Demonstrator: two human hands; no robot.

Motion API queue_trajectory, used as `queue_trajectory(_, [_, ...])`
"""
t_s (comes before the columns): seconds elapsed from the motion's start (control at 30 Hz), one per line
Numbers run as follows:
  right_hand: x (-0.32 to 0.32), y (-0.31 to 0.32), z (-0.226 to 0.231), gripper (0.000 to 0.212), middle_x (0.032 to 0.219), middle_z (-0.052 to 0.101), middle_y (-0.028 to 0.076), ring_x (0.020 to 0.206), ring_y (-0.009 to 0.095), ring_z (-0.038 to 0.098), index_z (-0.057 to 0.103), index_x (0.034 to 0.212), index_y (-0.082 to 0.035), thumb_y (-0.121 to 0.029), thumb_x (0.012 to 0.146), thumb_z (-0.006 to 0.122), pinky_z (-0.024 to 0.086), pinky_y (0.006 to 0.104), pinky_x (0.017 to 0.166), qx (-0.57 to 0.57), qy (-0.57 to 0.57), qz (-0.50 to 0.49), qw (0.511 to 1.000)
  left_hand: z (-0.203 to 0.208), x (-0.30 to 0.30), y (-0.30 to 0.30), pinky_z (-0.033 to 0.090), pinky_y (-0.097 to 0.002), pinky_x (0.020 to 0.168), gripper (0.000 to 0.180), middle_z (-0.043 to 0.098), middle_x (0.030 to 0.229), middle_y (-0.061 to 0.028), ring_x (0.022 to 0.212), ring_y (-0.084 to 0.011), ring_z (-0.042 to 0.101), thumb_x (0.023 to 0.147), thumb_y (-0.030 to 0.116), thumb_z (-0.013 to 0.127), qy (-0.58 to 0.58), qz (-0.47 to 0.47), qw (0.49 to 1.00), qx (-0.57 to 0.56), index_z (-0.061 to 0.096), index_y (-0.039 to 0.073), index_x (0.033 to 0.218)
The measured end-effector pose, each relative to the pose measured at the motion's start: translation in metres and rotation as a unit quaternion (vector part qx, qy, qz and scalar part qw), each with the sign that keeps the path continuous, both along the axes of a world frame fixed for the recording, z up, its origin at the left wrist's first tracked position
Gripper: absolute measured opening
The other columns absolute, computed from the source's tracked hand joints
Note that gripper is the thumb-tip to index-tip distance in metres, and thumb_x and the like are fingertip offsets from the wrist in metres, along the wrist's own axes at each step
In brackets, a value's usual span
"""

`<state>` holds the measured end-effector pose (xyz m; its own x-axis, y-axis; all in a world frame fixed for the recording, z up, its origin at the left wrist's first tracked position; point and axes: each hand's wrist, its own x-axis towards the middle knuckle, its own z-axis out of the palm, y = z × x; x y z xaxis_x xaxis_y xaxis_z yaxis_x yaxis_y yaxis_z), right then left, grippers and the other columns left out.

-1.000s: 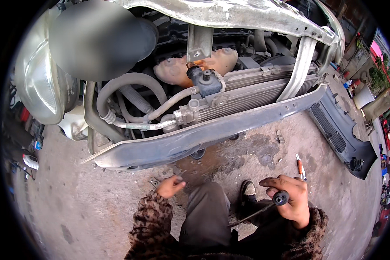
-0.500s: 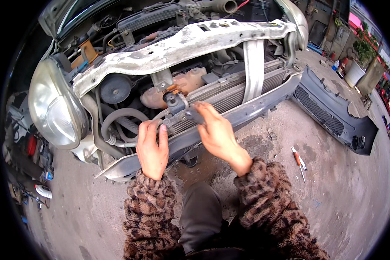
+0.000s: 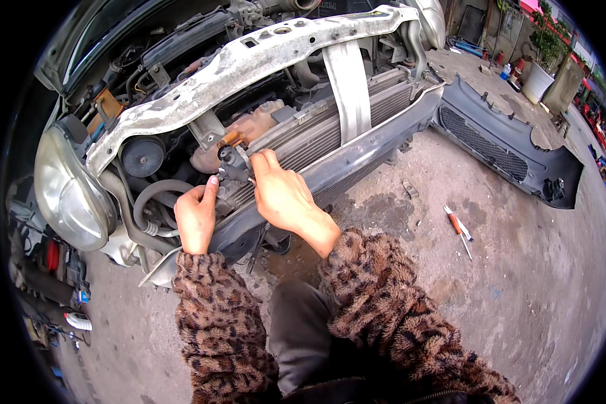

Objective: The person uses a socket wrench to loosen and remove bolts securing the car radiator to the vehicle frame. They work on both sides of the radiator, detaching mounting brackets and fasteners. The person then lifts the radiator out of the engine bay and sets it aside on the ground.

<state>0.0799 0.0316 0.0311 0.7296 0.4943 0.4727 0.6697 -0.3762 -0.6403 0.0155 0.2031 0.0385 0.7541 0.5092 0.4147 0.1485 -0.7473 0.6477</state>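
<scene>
1. At the radiator's (image 3: 330,128) top left corner sits a small dark metal fitting (image 3: 231,167), under the pale crossmember (image 3: 249,64).
2. Our right hand (image 3: 283,196) has its fingers (image 3: 262,161) closed on the fitting from 4 o'clock.
3. Our left hand (image 3: 196,219), loosely curled, presses its thumb in from 8 o'clock; the right is nearer.
4. An orange-handled screwdriver (image 3: 456,225) lies well apart on the concrete floor (image 3: 518,283) at 3 o'clock.

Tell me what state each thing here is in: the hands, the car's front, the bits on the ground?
Left hand: fingers touching a small dark fitting.
Right hand: fingertips on the same fitting.
Radiator: exposed.
Bumper cover: off the car, lying on the ground.
Headlight: still mounted.
Screwdriver: lying loose on the concrete.
</scene>
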Motion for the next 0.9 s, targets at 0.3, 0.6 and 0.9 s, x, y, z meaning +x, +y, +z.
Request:
queue_trajectory(0.3, [0.000, 0.003, -0.004, 0.027, 0.108, 0.047, 0.025, 0.075, 0.048, 0.060, 0.044, 0.105, 0.003, 0.000, 0.080, 0.053, 0.048, 0.0559, 0.070, 0.012, -0.019, 0.004, 1.000, 0.000, 0.015, -0.001, 0.041, -0.0397, 0.055, 0.045, 0.050, 0.054, -0.0194, 0.050, -0.0301, 0.041, 0.088, 0.037, 0.065, -0.018, 0.066, 0.997, 0.040, 0.064, -0.005, 0.073])
queue_trajectory(0.6, [-0.001, -0.001, 0.001, 0.028, 0.114, 0.046, 0.024, 0.078, 0.048, 0.059, 0.043, 0.109, 0.002, -0.002, 0.082, 0.053, 0.047, 0.0562, 0.072, -0.001, 0.014, 0.009, 1.000, -0.005, 0.020, -0.001, 0.039, -0.0433, 0.056, 0.046, 0.047, 0.056, -0.0222, 0.054, -0.0375, 0.039, 0.090, 0.036, 0.063, -0.023, 0.060, 0.997, 0.051, 0.057, -0.005, 0.069])
queue_trajectory(0.9, [0.000, -0.003, 0.001, 0.031, 0.115, 0.046, 0.024, 0.078, 0.048, 0.059, 0.043, 0.111, 0.003, -0.001, 0.082, 0.053, 0.047, 0.0560, 0.072, 0.001, 0.011, 0.011, 1.000, -0.004, 0.015, -0.003, 0.036, -0.0420, 0.052, 0.049, 0.041, 0.052, -0.0189, 0.051, -0.0293, 0.032, 0.089, 0.034, 0.064, -0.041, 0.041, 0.997, 0.048, 0.051, -0.005, 0.064])
